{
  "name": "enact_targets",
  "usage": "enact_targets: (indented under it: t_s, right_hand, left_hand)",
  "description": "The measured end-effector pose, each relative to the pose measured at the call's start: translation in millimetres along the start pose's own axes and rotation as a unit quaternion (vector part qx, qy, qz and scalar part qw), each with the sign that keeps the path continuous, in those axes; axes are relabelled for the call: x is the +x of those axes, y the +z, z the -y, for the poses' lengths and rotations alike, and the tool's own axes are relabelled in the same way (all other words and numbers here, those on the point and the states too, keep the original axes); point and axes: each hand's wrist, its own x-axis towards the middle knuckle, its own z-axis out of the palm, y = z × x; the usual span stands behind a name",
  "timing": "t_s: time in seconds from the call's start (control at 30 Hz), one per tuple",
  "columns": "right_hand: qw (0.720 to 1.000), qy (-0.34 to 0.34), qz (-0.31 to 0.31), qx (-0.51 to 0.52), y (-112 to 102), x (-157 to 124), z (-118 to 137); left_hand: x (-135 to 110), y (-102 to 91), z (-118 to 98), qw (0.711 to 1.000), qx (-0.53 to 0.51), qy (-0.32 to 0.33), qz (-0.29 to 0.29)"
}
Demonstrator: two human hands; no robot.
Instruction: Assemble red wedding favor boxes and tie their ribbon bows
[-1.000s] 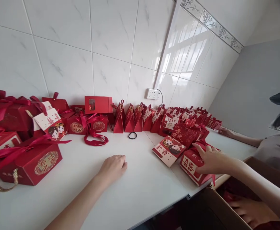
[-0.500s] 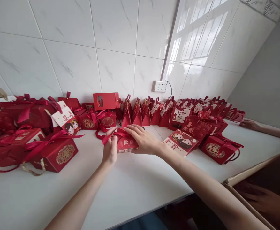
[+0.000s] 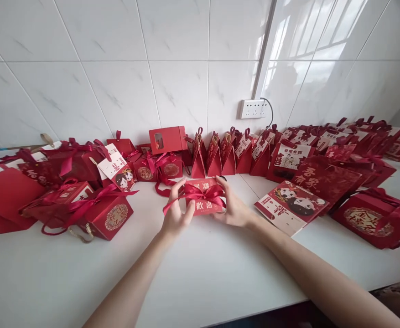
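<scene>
Between both hands is a small red gift box (image 3: pixel 205 208) with gold lettering and a red satin ribbon (image 3: pixel 204 192) tied in a bow across its top. My left hand (image 3: pixel 176 214) grips the box's left side, thumb at the front near a ribbon loop. On the opposite side, my right hand (image 3: pixel 233 207) holds the box's right edge; some of its fingers are hidden behind it. Just right of my right hand lies a flat red and white card box (image 3: pixel 290 207) printed with a cartoon couple.
Ribboned red boxes (image 3: pixel 107 214) crowd the left of the white table (image 3: pixel 186 282). Triangular red boxes (image 3: pixel 214 157) line the tiled wall below a power strip (image 3: pixel 253 109). More red gift boxes (image 3: pixel 374 218) stand at the right.
The box has been tilted so its bow and lettered top face me. My right hand has moved from over the top to the right side. The view has turned left.
</scene>
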Motion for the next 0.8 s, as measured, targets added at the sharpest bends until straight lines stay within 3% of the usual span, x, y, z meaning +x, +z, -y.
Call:
enact_targets:
  t_s: [0.07,0.2,0.37,0.43,0.5,0.6,0.7,0.8]
  right_hand:
    - [1.000,-0.008,-0.008,-0.023,-2,1,0]
    - [0.997,-0.005,-0.030,-0.077,-7,3,-1]
    - [0.998,0.004,-0.032,-0.063,-9,5,2]
    - [0.998,0.014,-0.028,-0.046,-9,5,3]
    - [0.999,0.028,-0.021,-0.031,-8,4,4]
    - [0.999,0.040,-0.016,-0.019,-8,3,5]
    - [0.999,0.038,-0.018,-0.020,-7,3,4]
    - [0.999,0.029,-0.024,-0.030,-7,4,4]
  left_hand:
    - [0,0.7,-1,1.000,-0.011,0.004,0.004]
    - [6,2.1,-3,0.993,-0.102,-0.051,0.006]
    - [18,-5.4,-5,0.956,-0.200,-0.188,-0.101]
    - [23,-12.1,-8,0.937,-0.213,-0.253,-0.112]
    - [26,-19.4,-12,0.921,-0.215,-0.320,-0.061]
    - [28,-27.8,-19,0.894,-0.215,-0.388,0.069]
    - [27,-31.8,-22,0.877,-0.218,-0.397,0.161]
    - [26,-33.6,-21,0.863,-0.237,-0.400,0.198]
